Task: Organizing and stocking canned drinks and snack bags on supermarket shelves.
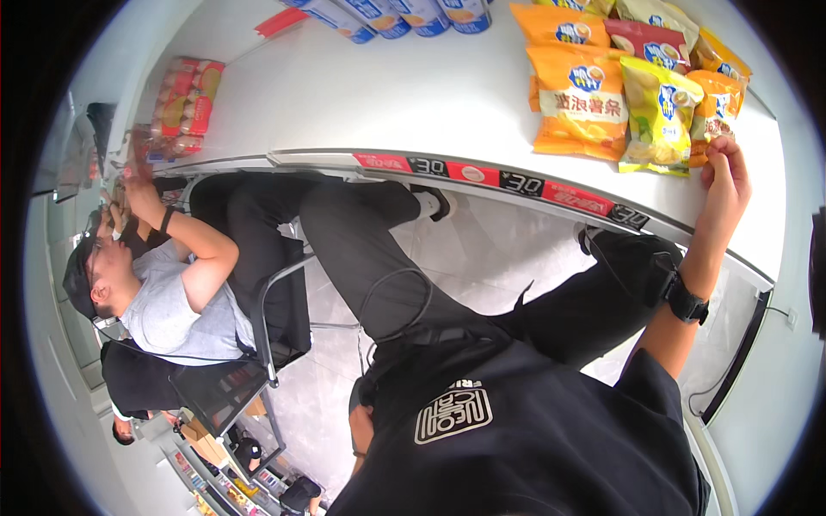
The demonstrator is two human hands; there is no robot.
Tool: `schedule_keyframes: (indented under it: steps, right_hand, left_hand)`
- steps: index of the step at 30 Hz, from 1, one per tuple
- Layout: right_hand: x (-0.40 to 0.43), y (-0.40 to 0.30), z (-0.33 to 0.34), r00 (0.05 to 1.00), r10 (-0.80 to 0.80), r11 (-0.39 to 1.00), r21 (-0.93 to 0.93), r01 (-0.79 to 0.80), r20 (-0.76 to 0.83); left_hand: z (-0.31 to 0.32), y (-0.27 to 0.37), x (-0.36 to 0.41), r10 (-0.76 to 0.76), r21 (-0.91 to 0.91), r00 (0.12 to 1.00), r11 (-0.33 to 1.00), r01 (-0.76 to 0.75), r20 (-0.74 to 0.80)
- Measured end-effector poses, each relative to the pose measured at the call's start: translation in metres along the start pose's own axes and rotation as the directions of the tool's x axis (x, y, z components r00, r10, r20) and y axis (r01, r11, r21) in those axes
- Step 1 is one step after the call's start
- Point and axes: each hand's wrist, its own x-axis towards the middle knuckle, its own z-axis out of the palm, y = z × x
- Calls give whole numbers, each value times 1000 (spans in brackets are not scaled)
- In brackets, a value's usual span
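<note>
At the right end of the white shelf, my right hand [728, 164] pinches the lower edge of a small orange snack bag [715, 106] between thumb and curled fingers. A yellow-green snack bag [659, 119] stands beside it, overlapping its left side. Further left is a larger orange chip bag [579, 103]. Behind these are a dark red bag [650, 44] and several more orange and yellow bags. My left hand [361, 426] hangs low beside my body, mostly hidden by my black shirt, so its fingers cannot be made out.
The white shelf [400, 97] carries price tags [474, 173] along its front edge. Several blue canisters [423, 14] stand at the back. Red egg-shaped packs [187, 106] sit at the far left. A seated person in a grey shirt [177, 309] works close by on the left, on a metal-framed chair [264, 322].
</note>
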Motion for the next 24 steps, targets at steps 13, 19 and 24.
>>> schedule_keyframes:
  steps: [13, 19, 24]
  right_hand:
    - [10, 6, -2, 999, -45, 999, 23, 45, -13]
    - [10, 12, -4, 999, -54, 998, -32, 54, -2]
    - [9, 7, 1, 997, -59, 998, -22, 58, -53]
  left_hand:
    - [-82, 141, 136, -64, -556, 864, 741, 376, 499]
    - [-36, 194, 215, 526, -350, 559, 849, -397, 641]
    - [-33, 205, 224, 548, -348, 313, 785, -512, 776]
